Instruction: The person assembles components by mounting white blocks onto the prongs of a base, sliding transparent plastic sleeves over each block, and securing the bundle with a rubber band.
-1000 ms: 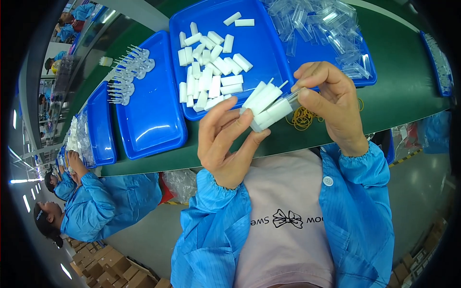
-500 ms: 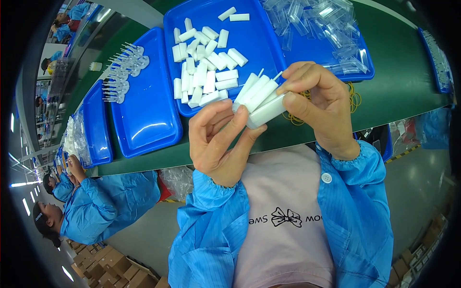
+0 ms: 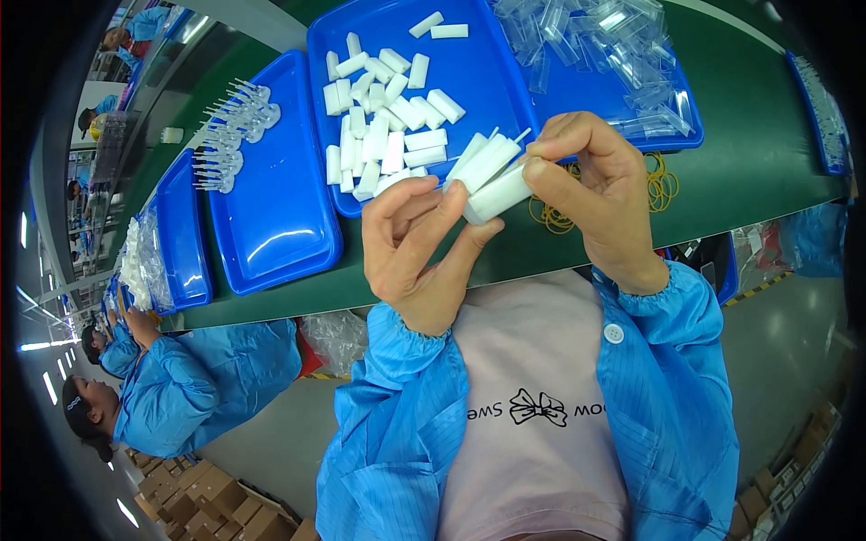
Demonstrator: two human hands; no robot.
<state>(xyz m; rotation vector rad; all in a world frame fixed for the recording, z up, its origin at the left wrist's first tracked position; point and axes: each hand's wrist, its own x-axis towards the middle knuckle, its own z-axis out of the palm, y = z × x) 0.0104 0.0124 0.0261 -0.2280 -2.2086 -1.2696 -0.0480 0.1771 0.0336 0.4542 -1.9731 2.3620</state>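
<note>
My left hand (image 3: 417, 257) is closed around the lower ends of several white, block-like plastic pieces, which fan out above the table. Thin white stems stick out from the far ends of some of them. With thumb and fingers, my right hand (image 3: 591, 194) pinches the right end of the nearest white piece (image 3: 498, 196). Its grip hides that end. Behind my hands, many similar loose white pieces (image 3: 377, 140) lie scattered in a blue tray (image 3: 492, 86).
Clear plastic pieces (image 3: 622, 54) fill a blue tray at the back right. Yellow rubber bands (image 3: 665, 185) lie beside my right hand. To the left, another blue tray (image 3: 271, 198) holds thin-stemmed parts with round bases (image 3: 239, 126). A co-worker in blue (image 3: 198, 383) works further left.
My left hand has shifted slightly right. The nearest white piece has moved up a little, and the fanned pieces have changed their angle slightly. My right hand keeps its pinch.
</note>
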